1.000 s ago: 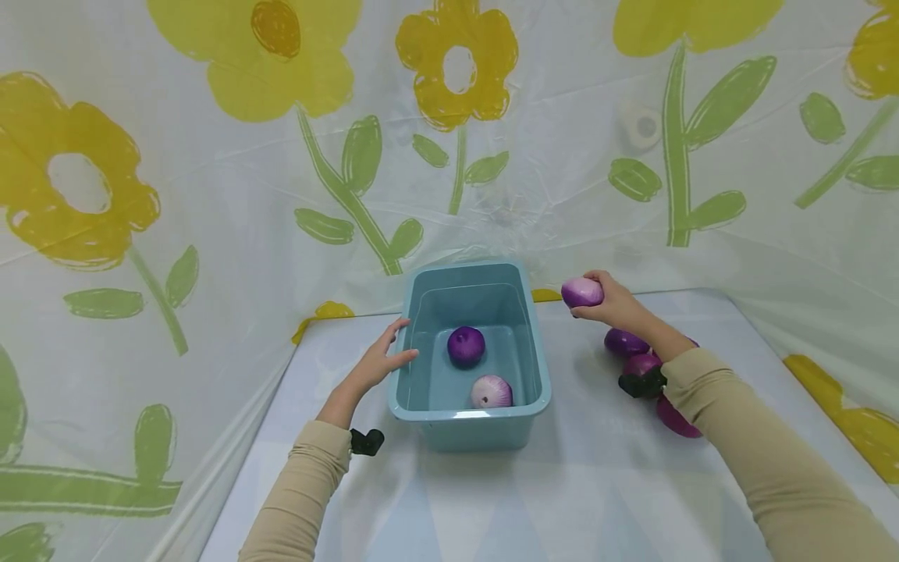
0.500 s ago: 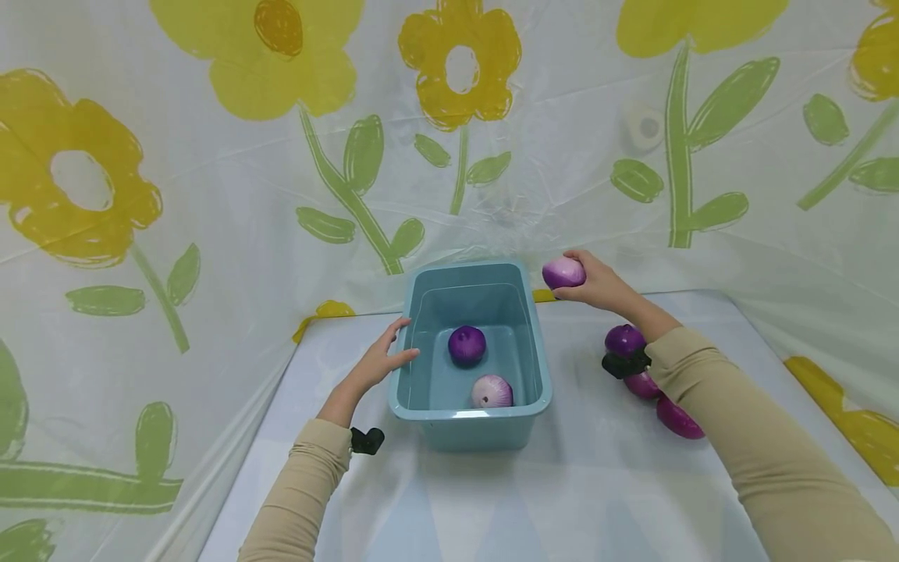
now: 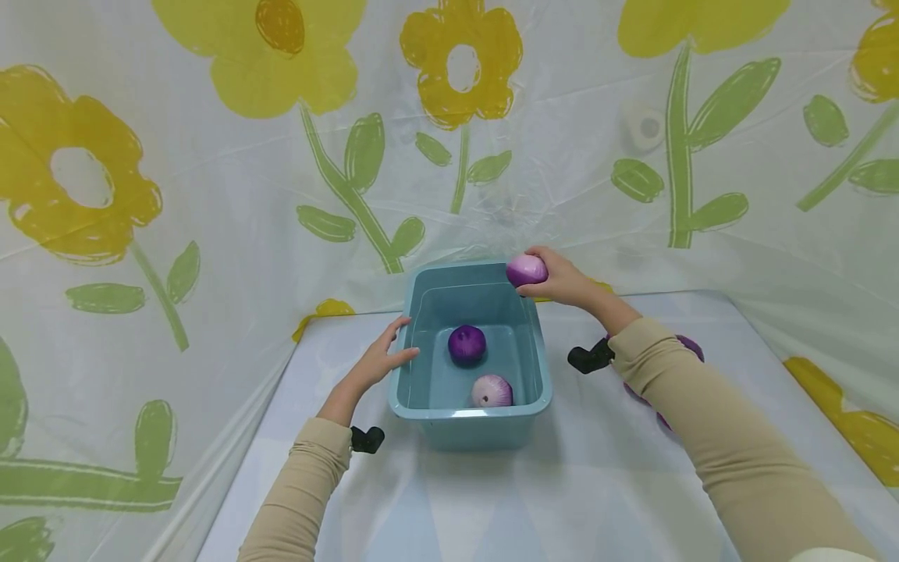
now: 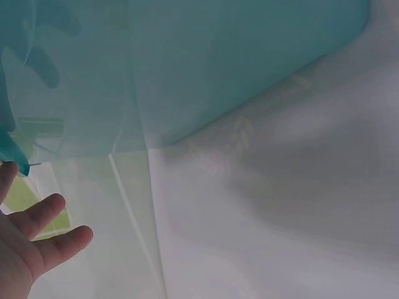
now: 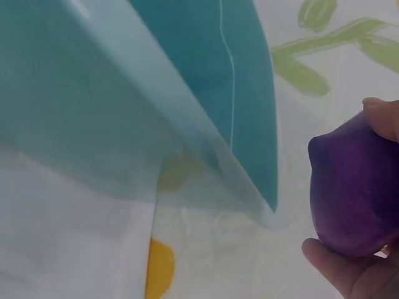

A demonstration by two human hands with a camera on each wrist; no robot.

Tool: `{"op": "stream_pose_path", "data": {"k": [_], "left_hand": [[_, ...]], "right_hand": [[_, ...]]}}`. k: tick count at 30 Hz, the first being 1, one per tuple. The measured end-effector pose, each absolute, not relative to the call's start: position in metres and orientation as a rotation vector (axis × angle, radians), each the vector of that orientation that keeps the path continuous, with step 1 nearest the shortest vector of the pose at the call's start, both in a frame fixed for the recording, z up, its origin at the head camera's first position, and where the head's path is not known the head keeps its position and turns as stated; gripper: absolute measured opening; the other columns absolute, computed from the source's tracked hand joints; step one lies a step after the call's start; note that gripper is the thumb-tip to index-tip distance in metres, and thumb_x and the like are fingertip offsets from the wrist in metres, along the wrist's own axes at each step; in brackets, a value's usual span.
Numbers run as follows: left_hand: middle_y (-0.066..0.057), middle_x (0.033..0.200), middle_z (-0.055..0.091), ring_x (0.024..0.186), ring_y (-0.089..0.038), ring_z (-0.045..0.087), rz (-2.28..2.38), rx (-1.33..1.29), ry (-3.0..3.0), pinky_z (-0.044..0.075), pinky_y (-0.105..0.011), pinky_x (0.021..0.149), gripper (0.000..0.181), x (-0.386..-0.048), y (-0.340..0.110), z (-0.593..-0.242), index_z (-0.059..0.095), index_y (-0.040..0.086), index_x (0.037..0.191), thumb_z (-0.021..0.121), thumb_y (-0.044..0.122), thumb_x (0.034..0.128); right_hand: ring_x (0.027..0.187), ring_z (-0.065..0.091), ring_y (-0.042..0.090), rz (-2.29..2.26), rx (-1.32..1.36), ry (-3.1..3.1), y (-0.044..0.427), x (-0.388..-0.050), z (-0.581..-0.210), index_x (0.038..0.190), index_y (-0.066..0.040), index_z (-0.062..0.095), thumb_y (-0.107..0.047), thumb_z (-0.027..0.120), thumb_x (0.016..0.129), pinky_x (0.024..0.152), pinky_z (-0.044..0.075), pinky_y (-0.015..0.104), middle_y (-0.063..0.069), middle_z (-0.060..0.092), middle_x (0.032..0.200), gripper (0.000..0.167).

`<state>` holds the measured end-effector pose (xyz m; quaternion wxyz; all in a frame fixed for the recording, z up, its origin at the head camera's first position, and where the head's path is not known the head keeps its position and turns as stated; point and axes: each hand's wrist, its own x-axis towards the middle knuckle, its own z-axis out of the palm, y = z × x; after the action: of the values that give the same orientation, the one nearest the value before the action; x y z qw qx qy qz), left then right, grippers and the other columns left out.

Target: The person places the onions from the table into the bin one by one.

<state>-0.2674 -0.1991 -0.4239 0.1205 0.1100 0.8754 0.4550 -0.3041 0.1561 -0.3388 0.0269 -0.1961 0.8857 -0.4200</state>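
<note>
In the head view my right hand (image 3: 562, 279) grips a purple-and-white onion (image 3: 527, 271) above the back right corner of a blue plastic bin (image 3: 474, 433). The right wrist view shows that onion (image 5: 355, 187) between thumb and fingers, beside the bin's rim. Inside the bin lie a dark purple onion (image 3: 467, 346) and a paler onion (image 3: 492, 391), apart from each other. My left hand (image 3: 375, 361) is at the bin's left rim with fingers spread and fairly straight; in the left wrist view the fingers (image 4: 62, 246) show beside the bin wall (image 4: 206, 68).
More purple onions (image 3: 691, 347) lie on the table (image 3: 463, 507) at the right, mostly hidden under my right forearm. A flower-printed curtain (image 3: 239, 179) hangs close behind the bin and along the left side.
My right hand has carried the held onion leftward and slightly up, from over the table to the bin's back right corner. My left hand and the bin stay in place.
</note>
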Motion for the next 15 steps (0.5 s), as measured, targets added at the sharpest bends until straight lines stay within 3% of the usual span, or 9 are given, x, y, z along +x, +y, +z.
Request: {"op": "stream_pose_path", "data": {"k": [7,15], "left_hand": [[-0.019,0.15,0.017,0.134,-0.044,0.019,1.303,0.348,2.552,0.031,-0.061,0.098,0.072,-0.246,-0.189,-0.395,0.019,0.012,0.144,0.056,0.036,0.088],[-0.018,0.151,0.017,0.134,-0.043,0.018,1.319,0.335,2.549,0.03,-0.061,0.099,0.069,-0.243,-0.188,-0.393,0.018,0.013,0.145,0.055,0.032,0.0891]], "right_hand": [[0.113,0.047,0.033,-1.282,-0.657,2.693,0.134,-0.302,-0.344,0.13,-0.004,0.033,-0.018,0.071,0.078,0.091,0.045,0.048,0.017,0.044,0.125,0.067],[0.111,0.048,0.032,-1.21,-0.716,2.668,0.112,-0.299,-0.35,0.131,-0.002,0.034,-0.021,0.07,0.078,0.091,0.046,0.046,0.017,0.046,0.125,0.067]]}}
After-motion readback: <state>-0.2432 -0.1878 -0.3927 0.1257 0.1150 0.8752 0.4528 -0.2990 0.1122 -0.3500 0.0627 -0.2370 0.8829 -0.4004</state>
